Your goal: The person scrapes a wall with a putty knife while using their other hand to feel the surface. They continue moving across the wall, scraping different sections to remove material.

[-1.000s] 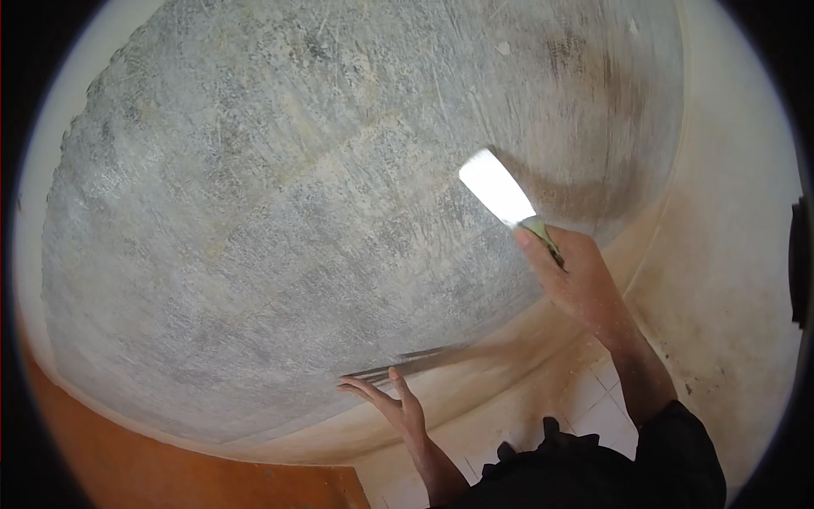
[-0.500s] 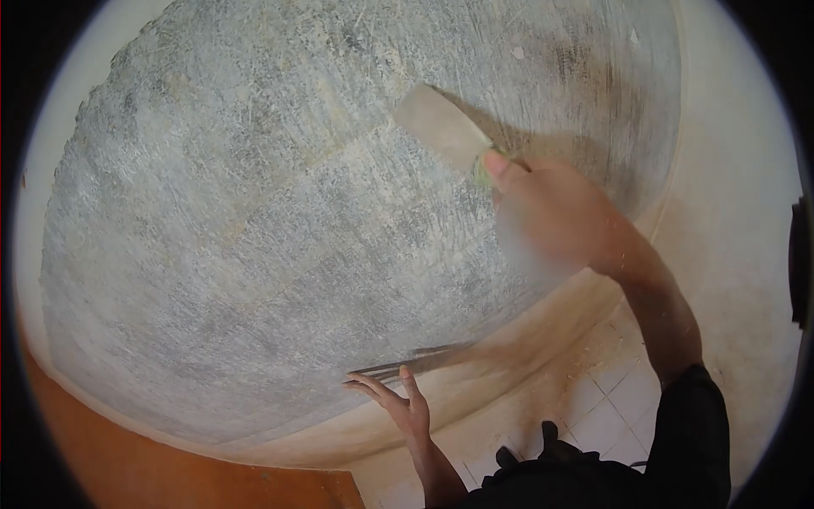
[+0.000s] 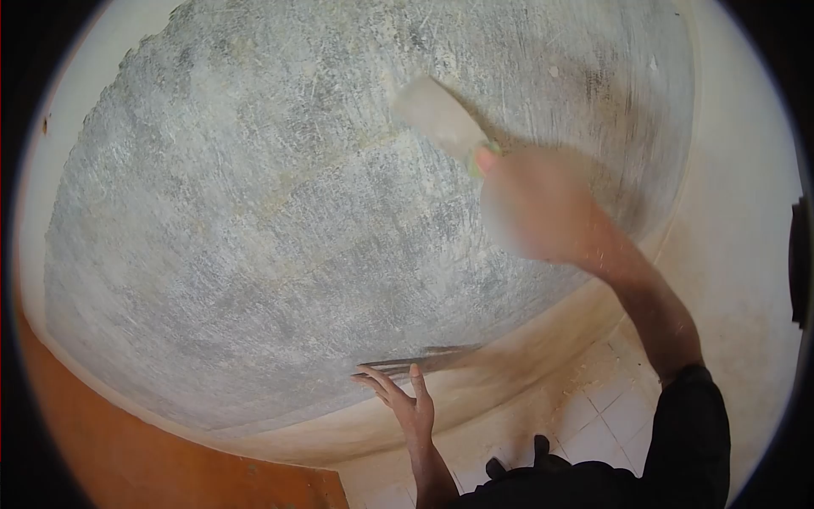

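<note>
A large rough grey surface (image 3: 280, 237) with scratches and pale streaks fills much of the view. My right hand (image 3: 543, 204), blurred, is wrapped round the handle of a broad flat scraper (image 3: 443, 117), its thumb near the base of the blade. The blade points up and left and lies over the upper middle of the surface. Lower down, my left hand (image 3: 407, 403) has its fingers spread and holds nothing. Its fingertips are at the lower edge of the grey surface, beside dark finger-shaped shadows.
Smooth cream wall (image 3: 738, 178) borders the grey area on the right. An orange-brown surface (image 3: 153, 450) is at the lower left. White floor tiles (image 3: 606, 416) show at the bottom right, near my dark clothing. A dark object (image 3: 799, 263) stands at the right edge.
The scraper and my right hand have shifted slightly up and left over the surface. The view has moved a little, and my left hand appears slightly further right, still spread.
</note>
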